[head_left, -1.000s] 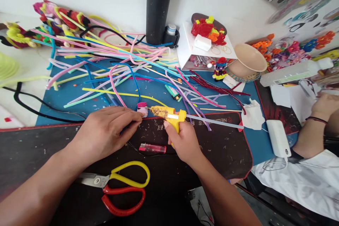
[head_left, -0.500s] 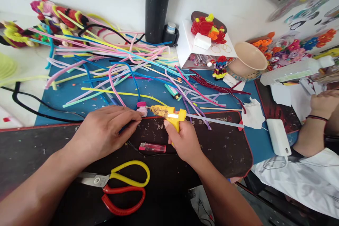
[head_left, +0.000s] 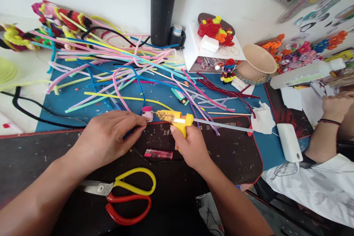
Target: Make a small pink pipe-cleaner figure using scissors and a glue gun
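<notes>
My left hand [head_left: 110, 136] is closed, thumb and fingers pinching a small pink and magenta fuzzy piece [head_left: 147, 113] that looks made of pipe cleaner. In my right hand [head_left: 190, 147] is a yellow hot glue gun [head_left: 173, 118], its handle gripped and a long clear glue stick [head_left: 221, 124] jutting from the back. The nozzle points left and is at the edge of the fuzzy piece; whether it touches I cannot tell. Below my hands lie a pink lighter [head_left: 158, 154] and scissors [head_left: 132, 193] with one yellow and one red handle.
Loose pipe cleaners [head_left: 110, 66] spread over the blue mat behind my hands. A black bottle [head_left: 163, 7], a white box [head_left: 193, 49] and a beige bowl [head_left: 257, 62] stand at the back. A co-worker's arm [head_left: 326, 132] is at the right, beside a white power bank [head_left: 289, 143].
Both hands, the fuzzy piece and the glue gun keep almost the same pose. The whole view has shifted very slightly.
</notes>
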Demonstrator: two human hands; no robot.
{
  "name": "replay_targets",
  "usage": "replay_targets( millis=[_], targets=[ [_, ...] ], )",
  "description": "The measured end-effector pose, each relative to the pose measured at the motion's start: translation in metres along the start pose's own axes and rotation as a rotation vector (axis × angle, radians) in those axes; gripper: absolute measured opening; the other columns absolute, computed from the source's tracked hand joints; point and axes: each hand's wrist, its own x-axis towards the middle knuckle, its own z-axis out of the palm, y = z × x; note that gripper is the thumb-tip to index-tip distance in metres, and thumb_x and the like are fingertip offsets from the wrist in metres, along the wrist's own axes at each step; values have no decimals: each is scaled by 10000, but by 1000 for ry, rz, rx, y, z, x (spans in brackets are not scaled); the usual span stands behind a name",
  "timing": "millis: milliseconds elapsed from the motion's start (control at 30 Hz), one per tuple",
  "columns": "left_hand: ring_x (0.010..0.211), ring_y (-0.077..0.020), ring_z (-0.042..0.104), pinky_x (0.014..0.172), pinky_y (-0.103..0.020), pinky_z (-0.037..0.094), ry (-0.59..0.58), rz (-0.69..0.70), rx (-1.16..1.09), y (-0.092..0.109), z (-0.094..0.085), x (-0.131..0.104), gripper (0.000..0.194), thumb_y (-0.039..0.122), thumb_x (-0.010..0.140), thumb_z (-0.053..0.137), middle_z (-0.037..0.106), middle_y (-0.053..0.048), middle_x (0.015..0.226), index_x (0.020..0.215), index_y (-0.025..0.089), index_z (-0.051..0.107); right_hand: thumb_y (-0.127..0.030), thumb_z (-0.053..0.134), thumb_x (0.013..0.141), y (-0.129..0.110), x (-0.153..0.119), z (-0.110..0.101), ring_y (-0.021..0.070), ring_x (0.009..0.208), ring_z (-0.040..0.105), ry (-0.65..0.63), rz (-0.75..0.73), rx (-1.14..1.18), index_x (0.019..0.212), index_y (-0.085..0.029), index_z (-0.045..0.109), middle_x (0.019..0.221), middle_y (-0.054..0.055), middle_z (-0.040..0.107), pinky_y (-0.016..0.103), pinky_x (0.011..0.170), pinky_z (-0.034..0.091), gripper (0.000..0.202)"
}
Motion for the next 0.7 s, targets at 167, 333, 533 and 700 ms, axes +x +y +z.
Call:
replay_targets(
  millis=[167,333,533,700],
  targets=[
    [883,-251,854,795,-394,689,-2,-12,-6,0,-1,0,135,267,1120,585,880,-17,1039,1122,267,720,-550,570,1025,-1,-1,0,196,552,615,4,-4,7,714,-262,560,492,-10,541,281,547,417,424],
    [887,-246,853,799,-396,687,-6,-2,7,1,0,-1,142,260,1131,568,876,-17,1038,1120,255,709,-532,583,1023,-1,0,0,200,553,625,3,-5,12,727,-260,577,488,-12,541,280,548,426,402],
    [899,-236,850,791,-370,657,-27,-14,-1,0,-1,0,135,259,1128,576,877,-2,1016,1094,257,706,-536,582,1027,-1,-1,0,187,509,601,6,19,50,722,-264,573,475,-23,531,280,543,429,409],
    [870,-230,841,782,-375,655,-21,-15,-12,1,-2,1,112,275,1126,579,874,6,1008,1095,290,685,-556,574,1022,1,-2,-1,156,431,534,-6,46,123,703,-268,537,453,-41,517,283,530,433,430]
  ],
)
